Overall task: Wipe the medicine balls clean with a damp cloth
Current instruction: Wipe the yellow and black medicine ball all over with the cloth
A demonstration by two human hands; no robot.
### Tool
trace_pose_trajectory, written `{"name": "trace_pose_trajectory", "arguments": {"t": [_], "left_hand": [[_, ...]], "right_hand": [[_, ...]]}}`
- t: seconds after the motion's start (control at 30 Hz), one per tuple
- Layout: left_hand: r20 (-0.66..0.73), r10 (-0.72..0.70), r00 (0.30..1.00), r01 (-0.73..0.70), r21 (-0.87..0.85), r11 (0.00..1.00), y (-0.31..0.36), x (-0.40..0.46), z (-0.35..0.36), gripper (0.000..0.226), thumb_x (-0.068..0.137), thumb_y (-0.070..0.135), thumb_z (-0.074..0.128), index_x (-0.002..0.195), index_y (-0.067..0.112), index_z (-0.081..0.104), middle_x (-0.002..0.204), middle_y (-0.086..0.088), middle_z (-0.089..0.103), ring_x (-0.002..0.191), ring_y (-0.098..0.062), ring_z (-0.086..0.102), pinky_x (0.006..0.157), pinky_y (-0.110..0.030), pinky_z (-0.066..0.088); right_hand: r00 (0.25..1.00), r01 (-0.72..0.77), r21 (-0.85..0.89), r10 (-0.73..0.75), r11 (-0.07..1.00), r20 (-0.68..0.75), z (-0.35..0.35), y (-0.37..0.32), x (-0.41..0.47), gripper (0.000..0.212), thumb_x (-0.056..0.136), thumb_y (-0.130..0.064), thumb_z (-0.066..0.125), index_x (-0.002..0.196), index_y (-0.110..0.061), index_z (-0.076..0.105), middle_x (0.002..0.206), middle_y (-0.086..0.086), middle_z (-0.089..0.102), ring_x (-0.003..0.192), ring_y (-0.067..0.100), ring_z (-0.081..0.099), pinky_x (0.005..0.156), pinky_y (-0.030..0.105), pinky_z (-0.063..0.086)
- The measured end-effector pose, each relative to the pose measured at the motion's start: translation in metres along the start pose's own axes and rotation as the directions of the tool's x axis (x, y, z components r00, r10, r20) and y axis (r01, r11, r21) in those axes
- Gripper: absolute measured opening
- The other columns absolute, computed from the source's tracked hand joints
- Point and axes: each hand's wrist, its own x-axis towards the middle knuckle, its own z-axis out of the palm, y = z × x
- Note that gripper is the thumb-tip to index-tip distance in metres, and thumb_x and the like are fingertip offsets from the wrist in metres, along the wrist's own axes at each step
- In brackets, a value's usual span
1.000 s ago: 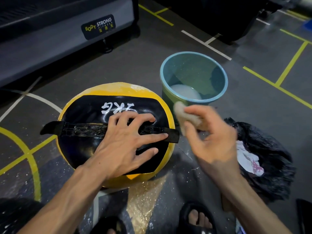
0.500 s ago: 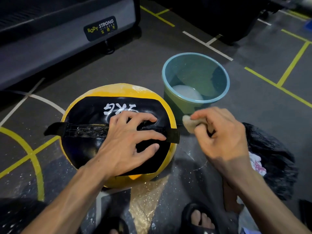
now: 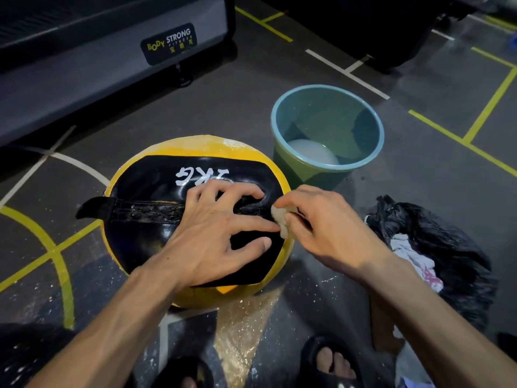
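Note:
A yellow and black medicine ball (image 3: 145,236) marked 1KG lies on the gym floor, with a black strap across its top. My left hand (image 3: 215,233) rests spread on the ball's black panel, fingers pressing into it. My right hand (image 3: 327,231) grips a small pale wadded cloth (image 3: 282,221) and holds it against the ball's right edge, by the end of the strap. The cloth touches my left fingertips.
A teal bucket (image 3: 291,163) with water stands just behind the ball on the right. A black bag (image 3: 453,247) holding white rags lies to the right. A grey machine base (image 3: 84,71) runs along the back left. My sandalled feet (image 3: 333,362) are below.
My right hand has carried the cloth down and left from beside the bucket onto the ball's right edge. My left hand has stayed pressed on the ball.

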Motion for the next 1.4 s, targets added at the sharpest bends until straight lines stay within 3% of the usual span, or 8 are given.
{"name": "trace_pose_trajectory", "arguments": {"t": [0.1,0.27,0.47,0.67,0.9,1.03,1.2,1.4], "left_hand": [[-0.013,-0.010,1.000,0.009,-0.018,1.000,0.000,0.000,0.000,0.030,0.094,0.065,0.045,0.115,0.064,0.066,0.148,0.024,0.039,0.132,-0.018,0.032,0.110,-0.035,0.011],[0.021,-0.010,1.000,0.009,0.035,0.999,0.003,0.000,0.001,0.031,0.094,0.064,0.044,0.117,0.064,0.064,0.150,0.021,0.038,0.134,-0.023,0.032,0.110,-0.041,0.014],[0.025,-0.022,0.999,0.023,-0.052,0.998,0.003,0.002,0.000,0.029,0.093,0.066,0.044,0.104,0.061,0.070,0.149,0.024,0.039,0.135,-0.019,0.030,0.111,-0.039,0.013],[0.004,-0.040,0.999,0.040,-0.160,0.986,0.006,0.004,-0.001,0.032,0.089,0.062,0.046,0.085,0.049,0.075,0.145,0.031,0.041,0.133,-0.010,0.027,0.111,-0.034,0.009],[-0.002,-0.053,0.999,0.052,-0.198,0.979,0.005,0.002,-0.001,0.029,0.084,0.056,0.049,0.073,0.041,0.071,0.142,0.032,0.045,0.130,-0.005,0.028,0.109,-0.031,0.010],[-0.009,-0.053,0.999,0.050,-0.220,0.974,0.007,0.000,0.001,0.030,0.083,0.054,0.049,0.069,0.038,0.070,0.140,0.031,0.047,0.129,-0.005,0.029,0.109,-0.030,0.010],[-0.008,-0.059,0.998,0.056,-0.240,0.969,0.007,-0.001,0.000,0.027,0.082,0.053,0.049,0.064,0.038,0.064,0.140,0.030,0.049,0.128,-0.006,0.031,0.109,-0.028,0.008],[0.001,-0.050,0.999,0.049,-0.252,0.966,0.009,0.002,0.000,0.025,0.082,0.051,0.049,0.062,0.039,0.059,0.138,0.030,0.050,0.126,-0.003,0.030,0.108,-0.026,0.008]], "right_hand": [[0.997,-0.071,-0.015,0.072,0.997,0.018,-0.001,0.005,-0.003,0.033,0.084,-0.028,0.048,0.105,-0.020,0.073,0.094,-0.005,0.063,0.090,0.023,0.063,0.080,0.040,0.051],[0.971,-0.053,0.103,0.076,0.993,-0.225,-0.007,-0.006,-0.010,0.022,0.088,-0.029,0.053,0.096,-0.023,0.073,0.088,-0.010,0.063,0.078,0.008,0.056,0.075,0.023,0.042],[0.999,-0.015,-0.007,0.015,1.000,-0.032,0.006,-0.007,0.008,0.016,0.094,-0.031,0.064,0.103,-0.018,0.069,0.097,0.001,0.066,0.092,0.025,0.062,0.082,0.044,0.051],[0.995,-0.090,-0.045,0.092,0.995,0.047,0.018,-0.005,-0.004,0.018,0.086,-0.034,0.063,0.078,-0.019,0.060,0.075,-0.001,0.060,0.077,0.032,0.061,0.066,0.036,0.046],[0.961,-0.189,0.149,0.214,0.971,-0.174,0.009,-0.007,-0.005,0.016,0.082,-0.036,0.066,0.074,-0.023,0.066,0.062,-0.002,0.065,0.063,0.020,0.062,0.060,0.032,0.050],[0.959,-0.273,0.097,0.279,0.957,-0.052,0.017,-0.012,0.001,0.017,0.081,-0.033,0.064,0.073,-0.018,0.062,0.064,0.002,0.065,0.069,0.028,0.062,0.062,0.033,0.050],[0.932,-0.360,0.182,0.361,0.915,0.028,0.014,-0.012,0.003,0.015,0.078,-0.027,0.066,0.066,-0.018,0.067,0.055,0.000,0.063,0.059,0.020,0.063,0.050,0.025,0.043],[0.877,-0.437,0.250,0.471,0.864,-0.096,0.013,-0.007,0.017,0.015,0.078,-0.026,0.068,0.069,-0.015,0.070,0.068,0.003,0.068,0.079,0.027,0.063,0.067,0.034,0.053]]}}
